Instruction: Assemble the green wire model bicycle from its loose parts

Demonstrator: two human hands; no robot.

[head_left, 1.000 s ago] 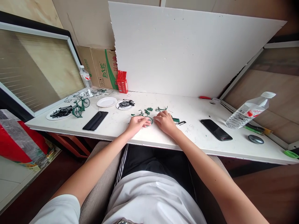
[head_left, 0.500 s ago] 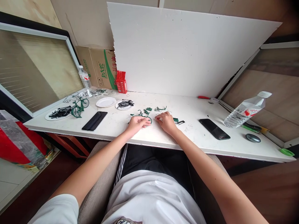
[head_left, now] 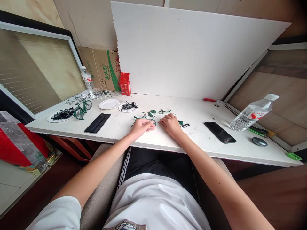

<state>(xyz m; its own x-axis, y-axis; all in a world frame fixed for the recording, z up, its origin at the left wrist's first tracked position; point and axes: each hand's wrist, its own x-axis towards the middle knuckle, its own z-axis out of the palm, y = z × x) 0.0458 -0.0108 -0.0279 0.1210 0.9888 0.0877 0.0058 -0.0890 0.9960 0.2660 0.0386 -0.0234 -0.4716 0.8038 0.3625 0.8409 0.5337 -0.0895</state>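
My left hand (head_left: 141,126) rests on the white table (head_left: 153,140) with its fingers curled onto a small green bicycle frame part (head_left: 144,118). My right hand (head_left: 170,124) lies just to the right, fingers pinched over something too small to make out. Loose green model parts (head_left: 164,111) lie scattered just beyond both hands. A finished green model bicycle (head_left: 81,108) stands at the far left of the table.
A black phone (head_left: 98,123) lies left of my hands and another black phone (head_left: 220,132) right. Paper plates (head_left: 109,104) with dark parts sit at the back left. A water bottle (head_left: 254,112), a dark round object (head_left: 259,141) and a white foam board (head_left: 192,51) stand around.
Both hands stay together at the green parts with only slight finger shifts. The view has moved a little.
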